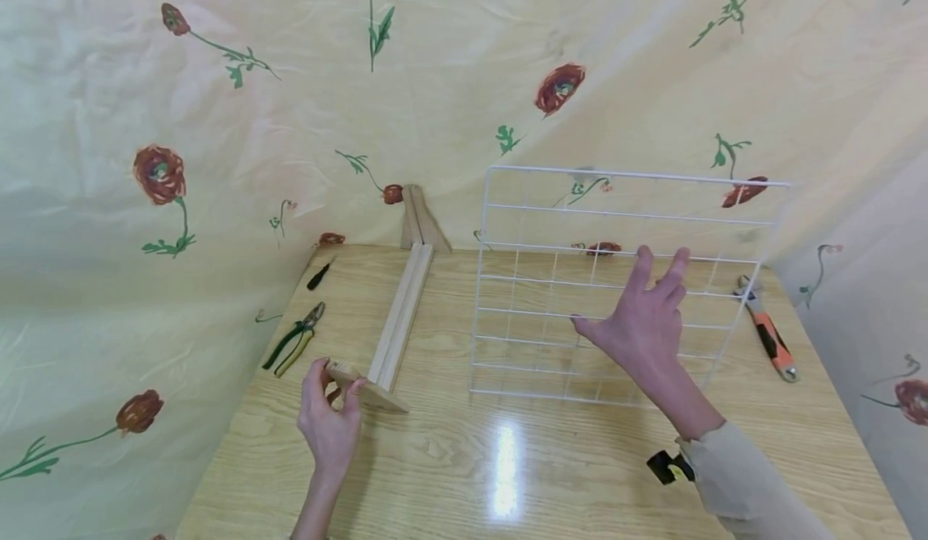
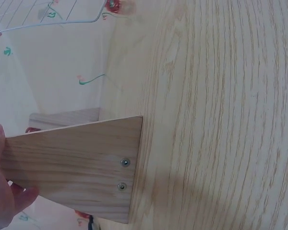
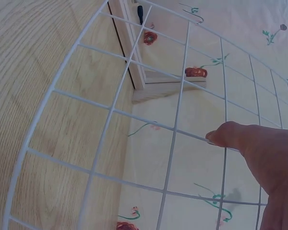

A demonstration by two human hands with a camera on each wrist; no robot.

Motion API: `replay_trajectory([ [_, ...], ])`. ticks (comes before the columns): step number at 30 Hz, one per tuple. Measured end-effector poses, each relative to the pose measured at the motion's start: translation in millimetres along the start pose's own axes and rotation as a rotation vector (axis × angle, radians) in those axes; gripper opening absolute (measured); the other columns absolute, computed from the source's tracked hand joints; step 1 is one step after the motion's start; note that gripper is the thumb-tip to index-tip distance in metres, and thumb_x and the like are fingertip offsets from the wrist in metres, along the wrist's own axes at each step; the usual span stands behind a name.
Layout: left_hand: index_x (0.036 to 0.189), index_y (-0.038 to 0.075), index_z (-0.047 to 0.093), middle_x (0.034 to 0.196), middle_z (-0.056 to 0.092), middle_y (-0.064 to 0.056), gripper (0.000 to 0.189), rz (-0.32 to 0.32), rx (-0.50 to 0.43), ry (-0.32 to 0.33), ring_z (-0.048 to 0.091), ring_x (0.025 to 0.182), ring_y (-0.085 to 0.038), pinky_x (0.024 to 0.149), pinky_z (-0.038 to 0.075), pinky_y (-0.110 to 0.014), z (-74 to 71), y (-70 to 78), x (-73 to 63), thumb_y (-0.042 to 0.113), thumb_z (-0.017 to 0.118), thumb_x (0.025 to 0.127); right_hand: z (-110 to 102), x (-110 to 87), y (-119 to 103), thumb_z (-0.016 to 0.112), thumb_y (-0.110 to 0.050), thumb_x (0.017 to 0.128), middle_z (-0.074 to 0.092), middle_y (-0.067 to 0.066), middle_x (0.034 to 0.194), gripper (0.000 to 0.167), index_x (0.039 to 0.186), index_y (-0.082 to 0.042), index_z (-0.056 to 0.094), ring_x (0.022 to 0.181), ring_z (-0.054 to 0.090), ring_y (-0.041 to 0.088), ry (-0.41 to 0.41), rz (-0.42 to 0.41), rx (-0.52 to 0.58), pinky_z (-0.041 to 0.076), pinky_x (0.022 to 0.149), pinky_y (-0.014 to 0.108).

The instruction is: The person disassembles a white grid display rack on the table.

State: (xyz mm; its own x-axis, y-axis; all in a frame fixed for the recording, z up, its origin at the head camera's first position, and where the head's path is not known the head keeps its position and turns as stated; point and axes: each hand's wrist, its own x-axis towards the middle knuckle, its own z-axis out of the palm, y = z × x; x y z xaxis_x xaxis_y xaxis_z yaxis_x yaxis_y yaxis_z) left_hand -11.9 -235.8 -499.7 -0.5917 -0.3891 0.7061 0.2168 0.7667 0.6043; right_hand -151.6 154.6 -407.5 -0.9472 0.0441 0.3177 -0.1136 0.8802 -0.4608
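Observation:
On the left of the table is a wooden frame, its two pale rails [image 1: 403, 314] running between a near end board [image 1: 380, 397] and a far end board [image 1: 420, 222]. My left hand [image 1: 329, 419] pinches the narrow end of the near board between thumb and fingers. Two screw heads show on that board [image 2: 72, 167] in the left wrist view. A white wire grid [image 1: 536, 311] stands tilted on the right. My right hand [image 1: 645, 326] spreads over it with thumb and fingers extended. In the right wrist view, the thumb [image 3: 230, 135] touches a wire.
Pliers [image 1: 296, 340] and a small black-handled tool [image 1: 319, 276] lie left of the frame. An adjustable wrench [image 1: 770, 334] with an orange and black handle is at the right. A black object [image 1: 663, 467] sits by the right sleeve. Flower-patterned cloth [image 1: 449, 105] hangs behind the table.

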Motion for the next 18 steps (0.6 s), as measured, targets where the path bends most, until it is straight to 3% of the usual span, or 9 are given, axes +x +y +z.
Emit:
replay_trajectory([
  [6,0.124,-0.009,0.055,0.104,0.063,-0.023,0.063,-0.031,0.006,-0.018,0.067,0.093,-0.039,0.072,0.061,-0.026,-1.0,0.0,0.0,-0.004,0.087,0.071,3.1,1.5,1.6,0.094,-0.045,0.058,-0.019,0.033,0.156,0.136,0.153,-0.003,0.006,0.110,0.034,0.063,-0.060,0.017,-0.029,0.038,0.041,0.040],
  [13,0.121,-0.008,0.056,0.101,0.064,-0.023,0.065,0.012,0.008,0.016,0.068,0.089,-0.038,0.062,0.061,-0.042,0.2,1.9,1.8,-0.006,0.090,0.065,9.0,5.4,1.9,0.092,-0.046,0.060,-0.021,0.036,0.154,0.138,0.154,0.000,0.003,0.111,0.033,0.065,-0.130,0.030,-0.047,0.042,0.042,0.044],
  [18,0.120,-0.008,0.056,0.100,0.064,-0.023,0.064,0.007,0.010,0.017,0.068,0.088,-0.039,0.062,0.062,-0.041,0.2,1.7,1.8,-0.007,0.090,0.065,13.6,6.8,1.6,0.092,-0.046,0.060,-0.022,0.037,0.154,0.138,0.154,0.001,0.003,0.109,0.034,0.065,-0.150,0.036,-0.056,0.041,0.041,0.042],
])
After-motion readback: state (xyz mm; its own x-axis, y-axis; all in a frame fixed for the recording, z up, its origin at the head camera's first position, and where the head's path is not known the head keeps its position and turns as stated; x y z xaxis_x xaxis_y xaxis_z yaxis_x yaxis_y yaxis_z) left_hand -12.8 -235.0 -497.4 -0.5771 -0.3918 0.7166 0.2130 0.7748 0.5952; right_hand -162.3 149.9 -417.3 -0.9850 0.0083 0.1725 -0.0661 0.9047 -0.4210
